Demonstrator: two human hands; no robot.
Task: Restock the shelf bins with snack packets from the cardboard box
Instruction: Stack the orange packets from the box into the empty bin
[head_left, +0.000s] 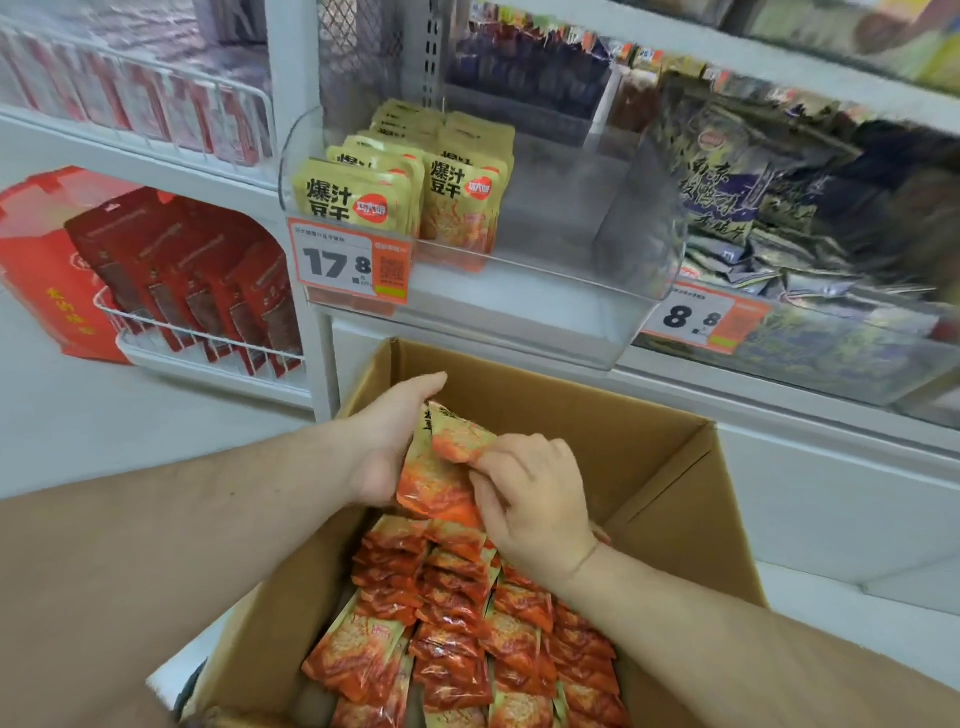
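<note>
An open cardboard box (660, 467) stands below the shelf, filled with several orange-and-yellow snack packets (457, 613). My left hand (387, 441) grips a small stack of packets (434, 483) held upright above the box. My right hand (530, 499) pinches the front packet (460, 436) of that stack at its lower edge. Above, a clear plastic shelf bin (613, 270) holds two rows of the same yellow packets (410, 182) on its left side; its right side holds none.
A price tag reading 17.8 (350, 265) hangs on the bin's front. Another bin with dark purple-and-yellow packets (810, 208) sits to the right, tagged 8.8 (693, 317). Red packages in a white wire basket (208, 291) stand on the left shelving.
</note>
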